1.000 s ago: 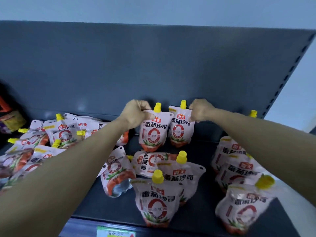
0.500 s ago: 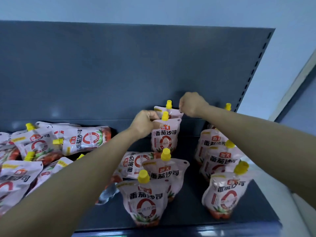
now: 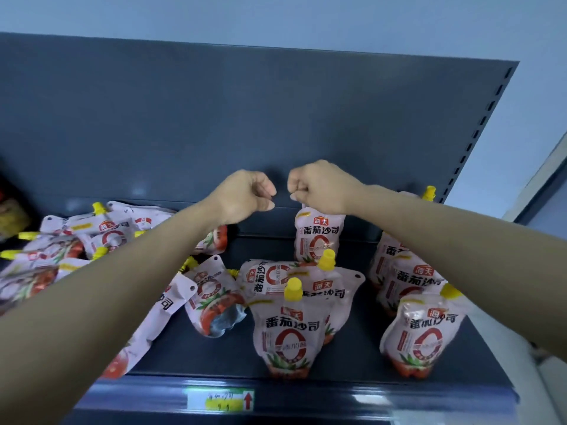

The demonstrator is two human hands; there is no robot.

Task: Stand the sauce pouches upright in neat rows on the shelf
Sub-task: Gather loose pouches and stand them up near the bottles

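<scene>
Dark shelf (image 3: 276, 360) carries pouches; right hand (image 3: 322, 187) pinches the back pouch (image 3: 317, 233) top to keep it upright, left hand (image 3: 245, 194) fingers curled empty.

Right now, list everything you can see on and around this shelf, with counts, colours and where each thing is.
Upright sauce pouches: about seven, white and red with yellow caps; three or four in a middle column, three or more at right.
Toppled sauce pouches: a loose pile, count unclear, same colours; left and centre-left.
Rear middle pouch: one, upright by the back panel, its top under the right hand.
Shelf: one, dark grey.
Back panel: one, dark grey, slotted at its right edge.
Price tag: one, white and yellow, red arrow; front rail.
Left hand: curled, holding nothing visible.
Right hand: fingers closed at that pouch's top.
</scene>
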